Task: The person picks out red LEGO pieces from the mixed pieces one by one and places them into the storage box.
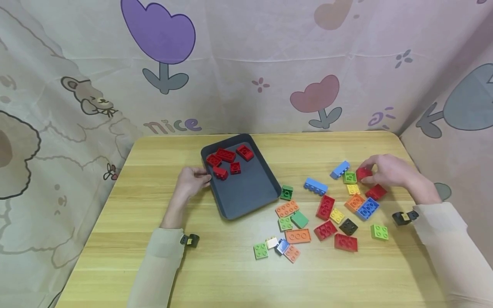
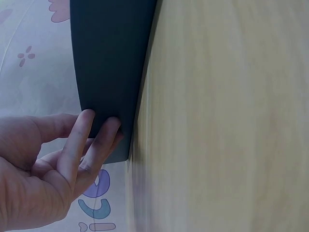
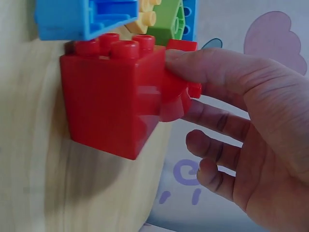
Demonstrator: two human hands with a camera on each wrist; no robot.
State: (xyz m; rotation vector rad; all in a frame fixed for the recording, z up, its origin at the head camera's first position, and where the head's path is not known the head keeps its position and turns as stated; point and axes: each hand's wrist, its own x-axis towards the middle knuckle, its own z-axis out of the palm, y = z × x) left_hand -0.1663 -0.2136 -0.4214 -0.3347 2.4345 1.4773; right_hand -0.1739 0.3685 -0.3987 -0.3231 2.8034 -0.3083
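Right grip (image 3: 270,137) pinches a red brick (image 3: 175,104) at its fingertips

Pale cream long sleeves, plain, wide cuffs — left sleeve (image 1: 154,271), right sleeve (image 1: 458,252). Small black gadget at each cuff, yellowish patch on both — left wrist device (image 1: 190,240), right wrist device (image 1: 403,217). Left hand (image 1: 188,183), right hand (image 1: 390,170) bare.
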